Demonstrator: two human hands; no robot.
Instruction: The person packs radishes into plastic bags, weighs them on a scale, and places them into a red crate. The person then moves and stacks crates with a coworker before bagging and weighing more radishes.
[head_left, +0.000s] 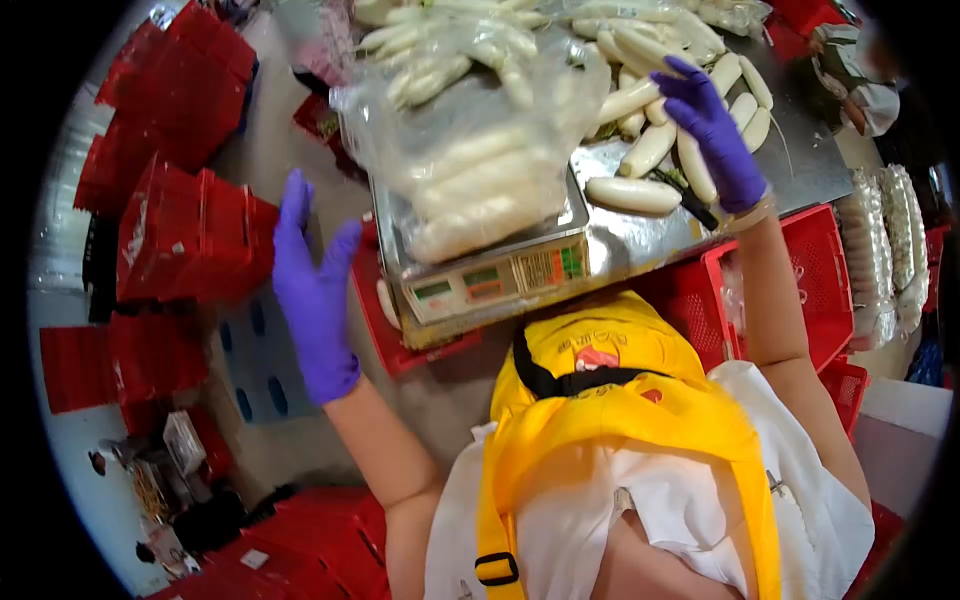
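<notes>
A clear plastic bag of white radishes rests on the metal pan of a digital scale. To the left of the scale, my left hand, in a purple glove, is raised with its fingers spread and nothing in it. On the right, my right hand, also gloved in purple, is above a pile of loose white radishes, its fingers apart. Whether its fingertips touch a radish I cannot tell. One radish lies just right of the scale, near a dark-handled tool.
Red crates are stacked at the left, and another red crate stands below the table's right edge. More bagged radishes lie beyond the scale. A co-worker is at the upper right. Packed white goods stand at the right.
</notes>
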